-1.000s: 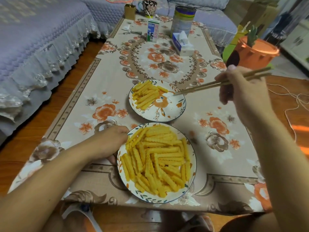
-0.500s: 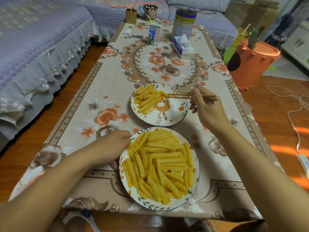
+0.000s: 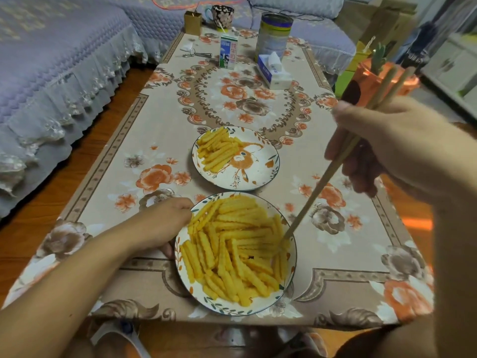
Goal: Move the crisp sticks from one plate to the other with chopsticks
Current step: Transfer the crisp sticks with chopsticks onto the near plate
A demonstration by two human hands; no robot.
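Note:
Two floral plates sit on the table. The near plate (image 3: 293, 267) is heaped with yellow crinkled crisp sticks (image 3: 232, 249). The far plate (image 3: 260, 174) holds a smaller pile of crisp sticks (image 3: 216, 151) on its left side. My right hand (image 3: 384, 148) grips a pair of wooden chopsticks (image 3: 320, 184), which slant down so their tips reach the sticks at the near plate's right edge. My left hand (image 3: 165, 223) curls around the near plate's left rim, thumb below the edge.
The flowered tablecloth (image 3: 144, 161) covers a low table. At its far end stand a milk carton (image 3: 228, 52), a tin can (image 3: 275, 34), a tissue box (image 3: 273, 71), a mug (image 3: 222, 15) and keys (image 3: 193, 53). An orange bin (image 3: 382, 81) stands right, a sofa left.
My right hand has swung the chopsticks from the far plate back toward me, and their tips have dropped into the near plate's right side. My left hand has stayed on the rim.

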